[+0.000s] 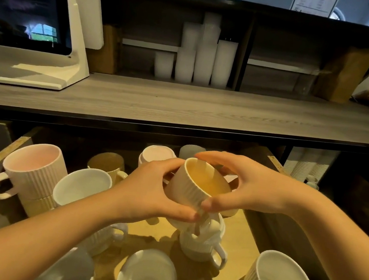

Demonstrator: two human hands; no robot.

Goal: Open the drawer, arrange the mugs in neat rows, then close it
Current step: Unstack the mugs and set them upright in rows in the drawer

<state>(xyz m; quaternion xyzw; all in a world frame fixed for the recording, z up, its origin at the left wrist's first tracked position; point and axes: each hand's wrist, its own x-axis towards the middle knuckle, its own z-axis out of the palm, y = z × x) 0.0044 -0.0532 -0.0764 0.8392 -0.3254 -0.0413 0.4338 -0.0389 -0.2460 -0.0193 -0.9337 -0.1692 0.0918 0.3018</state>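
A: Wooden drawer [246, 233] is open under the surface [183, 106], with ribbed ceramic mugs scattered inside.

B: And the cup [192, 185]?

A: Lifted above them, tilted. Left hand [147, 191] and right hand [253, 188] each close a grip on its wall.

B: I think stiff, glazed, fragile. Better to hold by the ribs.

Roughly ten mugs [198, 185], five cup stacks [206, 54], two hands [147, 189].
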